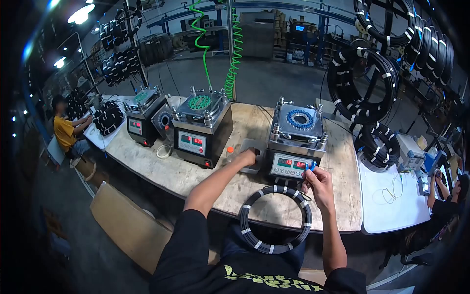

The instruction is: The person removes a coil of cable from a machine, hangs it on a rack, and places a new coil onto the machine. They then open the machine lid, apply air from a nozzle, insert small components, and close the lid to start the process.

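Note:
My right hand is closed in a pinch on small blue connectors, held up before the front panel of the right-hand machine. A coil of black cable, bound with white tape bands, leans at the table's front edge below that machine, against my lap. My left hand reaches to a small plastic tray between two machines. Its fingers are curled, with something dark at the fingertips that I cannot make out. The right-hand machine carries a ring of blue fittings on top.
Two more machines with green rings, the middle one and the left one, stand on the wooden table. An orange-capped bottle is near my left forearm. Black cable coils hang at right. People work at both sides.

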Demonstrator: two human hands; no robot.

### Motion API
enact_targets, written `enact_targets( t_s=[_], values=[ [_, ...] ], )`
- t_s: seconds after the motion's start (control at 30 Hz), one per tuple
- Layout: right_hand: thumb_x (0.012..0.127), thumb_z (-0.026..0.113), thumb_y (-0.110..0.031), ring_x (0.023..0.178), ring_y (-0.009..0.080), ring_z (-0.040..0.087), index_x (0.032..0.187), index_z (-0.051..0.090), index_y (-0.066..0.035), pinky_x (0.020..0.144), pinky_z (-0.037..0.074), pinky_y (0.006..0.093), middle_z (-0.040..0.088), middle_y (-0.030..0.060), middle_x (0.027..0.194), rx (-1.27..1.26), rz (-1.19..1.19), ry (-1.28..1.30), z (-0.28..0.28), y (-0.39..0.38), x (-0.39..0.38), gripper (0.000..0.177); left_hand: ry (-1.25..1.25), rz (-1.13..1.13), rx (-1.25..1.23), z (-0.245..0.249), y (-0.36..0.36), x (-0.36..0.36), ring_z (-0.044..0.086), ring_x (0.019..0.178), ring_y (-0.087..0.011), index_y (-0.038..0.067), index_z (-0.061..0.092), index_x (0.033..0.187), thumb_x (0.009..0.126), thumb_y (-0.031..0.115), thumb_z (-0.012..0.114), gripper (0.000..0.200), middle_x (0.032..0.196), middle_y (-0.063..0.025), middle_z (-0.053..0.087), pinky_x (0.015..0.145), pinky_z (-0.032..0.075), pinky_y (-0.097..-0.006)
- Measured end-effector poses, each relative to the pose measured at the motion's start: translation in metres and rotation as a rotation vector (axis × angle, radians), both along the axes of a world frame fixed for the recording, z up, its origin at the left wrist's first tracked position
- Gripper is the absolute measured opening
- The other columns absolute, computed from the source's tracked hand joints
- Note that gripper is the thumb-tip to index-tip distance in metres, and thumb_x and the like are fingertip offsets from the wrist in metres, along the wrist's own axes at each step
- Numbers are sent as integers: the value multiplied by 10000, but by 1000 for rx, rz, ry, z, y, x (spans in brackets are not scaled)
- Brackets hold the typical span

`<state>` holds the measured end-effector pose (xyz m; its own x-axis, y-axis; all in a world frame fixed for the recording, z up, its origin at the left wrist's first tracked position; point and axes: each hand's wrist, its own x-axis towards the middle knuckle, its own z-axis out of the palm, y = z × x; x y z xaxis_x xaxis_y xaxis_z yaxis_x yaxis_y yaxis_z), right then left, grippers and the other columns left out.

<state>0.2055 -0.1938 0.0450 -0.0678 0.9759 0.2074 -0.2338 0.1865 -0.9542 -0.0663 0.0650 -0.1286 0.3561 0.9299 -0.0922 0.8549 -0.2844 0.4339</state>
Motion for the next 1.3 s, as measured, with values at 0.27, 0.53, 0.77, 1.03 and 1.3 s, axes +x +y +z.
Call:
enact_targets(
  t_s=[0.27,0.53,0.77,1.03,1.3],
  values=[
    [1034,628,-213,517,82,556,1065,691,47,448,408,215,704,99,860,27,-48,-28,-3,0,18,270,-22,8,110,-13,0,-2,636,1145,-425,60,660,1205,851,141,681,363,1189,-252,665,940,535,-473],
    [1048,600,-197,535,72,549,1092,683,47,448,413,196,712,105,851,12,-71,-2,-7,3,13,262,-373,-179,481,-11,-8,-10,683,957,-455,-63,673,992,781,16,663,226,961,-292,697,795,554,-456],
    [1037,623,-213,514,71,550,1102,689,51,434,402,211,715,89,846,16,-73,-1,-10,-1,15,280,-582,-49,221,48,-60,-21,728,872,-241,-52,717,1047,839,3,687,218,987,-196,726,733,572,-356],
    [1016,661,-196,577,10,452,1120,714,25,484,300,186,598,-25,757,-54,-109,3,4,-13,-2,250,-1361,23,14,143,-153,29,721,958,-163,-52,691,1150,1001,86,656,206,1100,-145,742,847,570,-277],
    [989,706,-166,658,0,425,1130,743,0,554,316,191,573,-82,775,-32,-134,1,-5,-19,-17,220,-1737,-231,-295,163,-209,96,705,1029,-191,22,697,1123,980,64,681,149,1112,-121,733,948,554,-333]
  ],
)
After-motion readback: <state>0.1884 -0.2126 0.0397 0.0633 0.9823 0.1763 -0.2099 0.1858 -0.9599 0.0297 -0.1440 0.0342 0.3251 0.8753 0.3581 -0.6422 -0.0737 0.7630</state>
